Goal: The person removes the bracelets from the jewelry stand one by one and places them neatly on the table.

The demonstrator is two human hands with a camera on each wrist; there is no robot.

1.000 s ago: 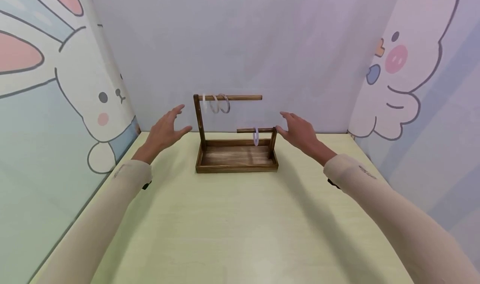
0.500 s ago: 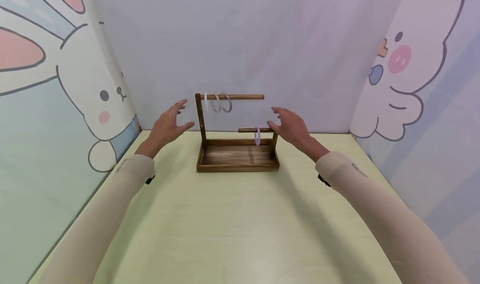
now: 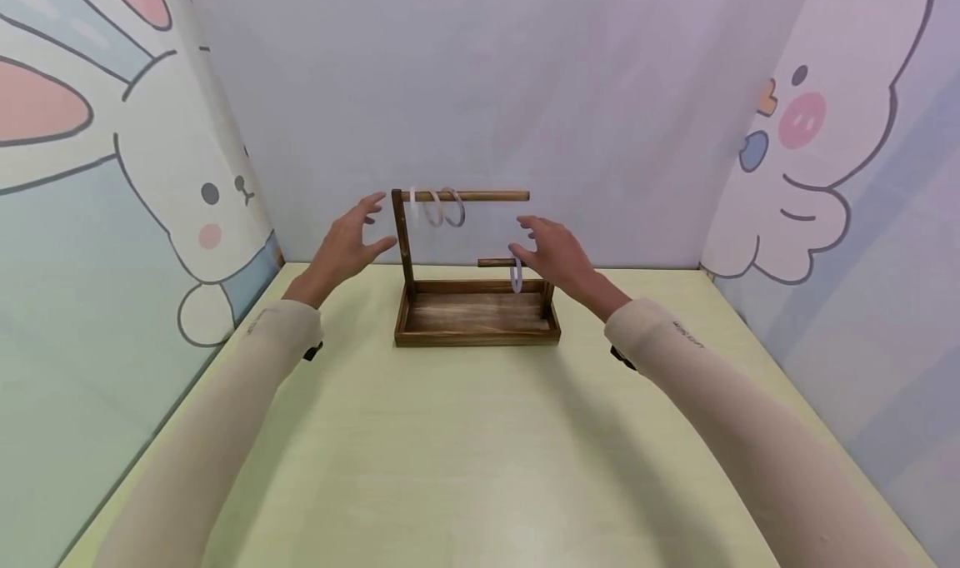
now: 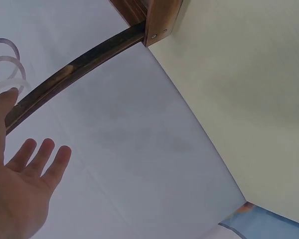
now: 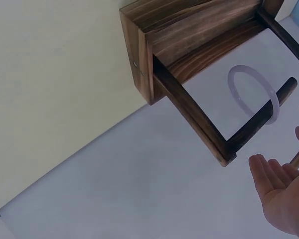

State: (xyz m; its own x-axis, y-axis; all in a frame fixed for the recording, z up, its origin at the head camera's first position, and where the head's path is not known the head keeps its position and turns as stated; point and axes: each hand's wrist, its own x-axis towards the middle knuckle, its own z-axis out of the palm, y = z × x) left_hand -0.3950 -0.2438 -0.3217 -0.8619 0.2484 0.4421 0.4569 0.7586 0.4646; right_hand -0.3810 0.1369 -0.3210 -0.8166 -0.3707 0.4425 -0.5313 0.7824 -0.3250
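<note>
A dark wooden jewelry stand (image 3: 480,339) stands on the table, with a tall post at left and a shorter one at right. From its upper bar (image 3: 498,195) hang a white bangle (image 3: 413,210), a beige bangle (image 3: 430,216) and a greyish bangle (image 3: 461,215). One lavender bangle (image 3: 516,278) hangs on the lower bar (image 5: 251,130). Just left of the tall post is my left hand (image 3: 343,250), thumb and fingers spread apart, holding nothing. My right hand (image 3: 561,258), also spread and holding nothing, overlaps the lower bar's right end in the head view, thumb close to the lavender bangle.
The stand sits near the back of the pale table (image 3: 465,435), close to the grey back wall (image 3: 480,93). Side walls bear a cartoon rabbit (image 3: 187,193) at left and another white cartoon animal (image 3: 817,193) at right.
My right hand has moved left, from beside the short post to over the lower bar. My left hand has drifted slightly right toward the tall post. The bangles hang as before.
</note>
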